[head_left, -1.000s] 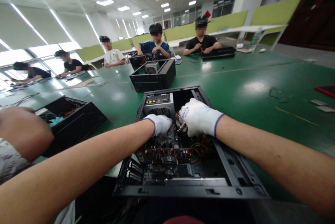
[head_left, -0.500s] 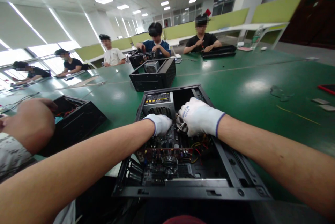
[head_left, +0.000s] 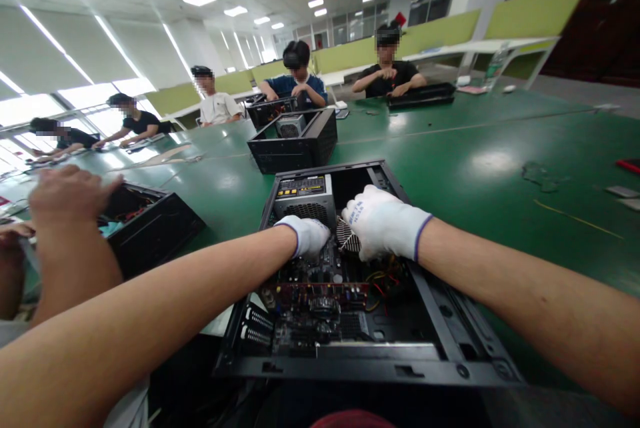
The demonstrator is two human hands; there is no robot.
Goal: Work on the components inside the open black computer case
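Observation:
An opened black computer case point(head_left: 280, 369) lies on its side in front of me. Inside, a silvery finned CPU cooler point(head_left: 347, 236) sits over the motherboard point(head_left: 320, 271). My right hand point(head_left: 376, 221), in a white glove, is curled against the cooler's right side with its fingers closed; its fingertips are partly hidden. Also gloved, my left hand point(head_left: 313, 237) reaches down at the cooler's left edge. Its fingers are bent together and whatever they hold is hidden. Just beyond my left hand is the power supply point(head_left: 304, 196). A red-edged card point(head_left: 325, 287) crosses the board nearer to me.
Another open case point(head_left: 295, 155) stands ahead on the green table point(head_left: 440, 168). At left, a co-worker's hand point(head_left: 70, 198) is beside a third case point(head_left: 155, 235). Several people sit across the table. A yellow cable tie point(head_left: 577, 218) lies to the right.
Both my hands stay at the cooler with hardly any movement. The co-worker's hand at left has lifted, its forearm now more upright.

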